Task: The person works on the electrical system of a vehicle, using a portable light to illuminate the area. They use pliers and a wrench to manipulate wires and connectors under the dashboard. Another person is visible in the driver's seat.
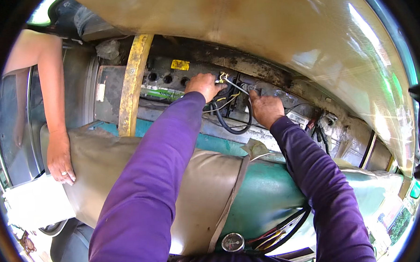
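Both my arms, in purple sleeves, reach into a compartment holding a dark battery [169, 86] with round holes along its top. My left hand [203, 86] is closed at the brass-coloured terminal clamp [223, 77]; what its fingers hold is hidden. My right hand [266, 109] is closed around the end of a slim metal tool [236, 86], whose kind I cannot make out. The tool slants up and left to the clamp. A thick black cable [233, 131] loops down between my hands, with thinner wires beside it.
A yellow bar [134, 83] stands left of my left hand. Overhead leans a large tan panel [261, 21]. In front lie a brown cover [202, 178] and a green surface [264, 189]. A round gauge [232, 242] with wires sits near me. Another person's hand [59, 156] rests on the cover.
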Tool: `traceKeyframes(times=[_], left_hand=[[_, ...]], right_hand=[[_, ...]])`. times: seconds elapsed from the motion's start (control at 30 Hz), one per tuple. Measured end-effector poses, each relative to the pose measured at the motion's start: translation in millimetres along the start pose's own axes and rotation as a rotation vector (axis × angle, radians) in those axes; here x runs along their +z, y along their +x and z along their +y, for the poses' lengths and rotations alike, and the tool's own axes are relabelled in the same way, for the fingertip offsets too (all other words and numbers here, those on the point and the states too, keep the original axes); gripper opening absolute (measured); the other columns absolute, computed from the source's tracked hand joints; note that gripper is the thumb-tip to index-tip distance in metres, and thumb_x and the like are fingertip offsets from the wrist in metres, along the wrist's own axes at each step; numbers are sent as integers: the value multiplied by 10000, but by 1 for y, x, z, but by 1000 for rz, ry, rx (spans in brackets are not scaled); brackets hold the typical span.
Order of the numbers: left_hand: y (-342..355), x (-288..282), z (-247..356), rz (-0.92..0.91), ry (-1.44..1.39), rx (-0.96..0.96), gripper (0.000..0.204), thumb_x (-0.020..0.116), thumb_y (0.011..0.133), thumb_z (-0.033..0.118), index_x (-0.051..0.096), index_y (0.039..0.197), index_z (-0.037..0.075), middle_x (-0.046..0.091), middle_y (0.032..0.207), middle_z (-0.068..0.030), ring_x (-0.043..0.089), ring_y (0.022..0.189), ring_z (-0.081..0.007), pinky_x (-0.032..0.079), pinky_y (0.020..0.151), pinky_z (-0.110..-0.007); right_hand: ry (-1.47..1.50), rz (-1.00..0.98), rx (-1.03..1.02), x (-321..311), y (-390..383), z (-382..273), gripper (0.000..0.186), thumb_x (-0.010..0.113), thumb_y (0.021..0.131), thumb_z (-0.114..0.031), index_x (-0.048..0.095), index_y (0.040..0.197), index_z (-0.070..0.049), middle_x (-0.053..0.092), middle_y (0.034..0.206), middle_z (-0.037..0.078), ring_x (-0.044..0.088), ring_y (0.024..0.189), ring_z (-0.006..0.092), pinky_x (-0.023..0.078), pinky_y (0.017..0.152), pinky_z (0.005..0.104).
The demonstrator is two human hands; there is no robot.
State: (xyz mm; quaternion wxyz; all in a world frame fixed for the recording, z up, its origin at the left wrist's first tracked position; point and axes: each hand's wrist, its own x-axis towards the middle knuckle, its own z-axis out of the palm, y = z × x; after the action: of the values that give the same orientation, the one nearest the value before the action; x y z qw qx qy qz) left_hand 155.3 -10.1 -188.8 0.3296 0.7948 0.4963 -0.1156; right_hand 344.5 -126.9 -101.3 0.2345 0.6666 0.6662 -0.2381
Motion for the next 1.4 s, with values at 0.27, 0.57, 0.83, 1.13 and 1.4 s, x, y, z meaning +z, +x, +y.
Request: traceKeyframes(times=[0.27, 0.57, 0.83, 1.13, 1.4], left_hand=[[-3, -1, 2, 22, -1, -16, 554, 724, 894, 577, 787, 1028, 44, 748, 1005, -240, 718, 991, -413, 571, 916, -496], [-4, 0, 4, 24, 16, -4, 529, 742, 883, 556, 787, 1038, 53, 746, 1046, -239, 712, 1039, -413, 563, 941, -501], [2, 1, 2, 25, -7, -16, 530, 743, 889, 563, 777, 1110, 83, 742, 1106, -236, 709, 1060, -413, 565, 940, -509], [-1, -14, 0, -3, -121, 37, 503, 779, 865, 509, 775, 1124, 77, 750, 1097, -215, 709, 1054, -401, 551, 972, -484], [7, -6, -11, -2, -56, 87, 542, 799, 855, 495, 768, 1109, 17, 739, 1056, -265, 710, 1026, -416, 553, 950, -478]], right_hand=[[31, 39, 19, -2, -1, -1, 163, 602, 957, -191, 529, 1045, -74, 741, 892, 159, 757, 860, 338, 596, 662, 453], [175, 336, -100, -13, 8, -9, 170, 572, 991, -191, 554, 1111, -72, 722, 843, 194, 718, 779, 410, 553, 649, 509], [76, 133, -51, -7, 13, -8, 133, 539, 1012, -225, 522, 1026, -94, 728, 870, 207, 742, 790, 384, 581, 649, 507], [207, 411, 1, 7, -1, 9, 186, 535, 1027, -277, 508, 1061, -96, 735, 895, 207, 740, 794, 393, 576, 645, 520], [410, 706, -145, 7, -7, 4, 232, 510, 1048, -290, 537, 1090, -63, 735, 910, 188, 725, 872, 419, 576, 689, 510]])
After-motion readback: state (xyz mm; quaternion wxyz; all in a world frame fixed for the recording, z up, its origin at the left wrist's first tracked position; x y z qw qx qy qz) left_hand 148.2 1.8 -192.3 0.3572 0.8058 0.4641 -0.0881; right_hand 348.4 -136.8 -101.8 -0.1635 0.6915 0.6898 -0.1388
